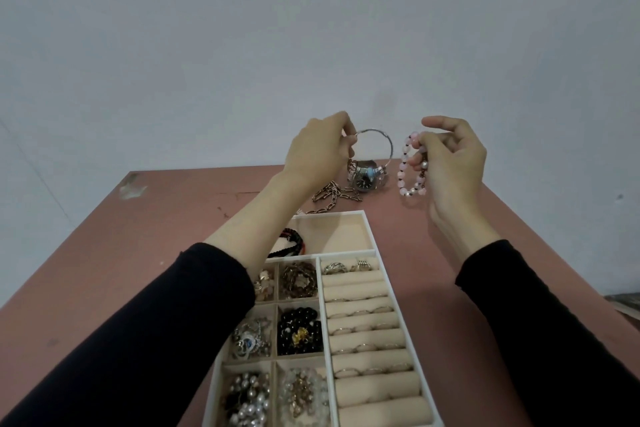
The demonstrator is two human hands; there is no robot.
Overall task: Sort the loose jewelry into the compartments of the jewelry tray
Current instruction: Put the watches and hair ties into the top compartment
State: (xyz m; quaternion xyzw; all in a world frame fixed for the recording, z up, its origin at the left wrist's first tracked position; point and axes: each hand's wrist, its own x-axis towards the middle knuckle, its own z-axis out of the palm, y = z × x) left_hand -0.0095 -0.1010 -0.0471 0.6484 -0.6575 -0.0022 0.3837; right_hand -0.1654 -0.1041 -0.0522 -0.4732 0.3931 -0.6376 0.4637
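Hands hold one bangle [375, 146], one bead bracelet [410, 166].

Worn pink tabletop [138, 236]
It carries a white jewelry tray [375, 246], a chain [334, 196] and a watch [365, 177].

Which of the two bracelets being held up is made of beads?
The pink bracelet in the right hand; the left hand's is a plain silver bangle.
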